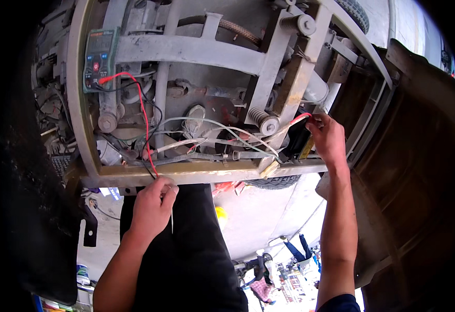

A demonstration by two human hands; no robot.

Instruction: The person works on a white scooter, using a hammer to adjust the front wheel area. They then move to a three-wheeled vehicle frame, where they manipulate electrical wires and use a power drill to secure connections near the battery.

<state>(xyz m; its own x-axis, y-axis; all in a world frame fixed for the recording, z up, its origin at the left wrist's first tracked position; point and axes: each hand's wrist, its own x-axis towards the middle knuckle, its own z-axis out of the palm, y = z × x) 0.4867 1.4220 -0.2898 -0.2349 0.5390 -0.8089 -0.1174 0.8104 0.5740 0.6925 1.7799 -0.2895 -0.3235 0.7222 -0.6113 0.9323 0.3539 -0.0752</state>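
Observation:
A green multimeter (100,60) rests upright against the left rail of a grey metal frame (196,51). From it run a red test lead (144,106) and a black test lead (160,112). My left hand (156,205) is closed in front of the near rail, its fingers pinching the red test lead; the black one disappears behind the rail beside it. Over on the right, my right hand (327,138) pinches the end of a red-sleeved wire (300,118) above the frame. Its fingertips partly hide that end. Pale loose wires (222,124) stretch between the two hands.
A coil spring with a bolt (263,120) and a brown rusty beam (297,83) stand near my right hand. Below the frame show a shaft (201,91) and a tyre (274,182). A brown curved panel (414,156) borders the right side. Another person's legs (297,247) appear farther off.

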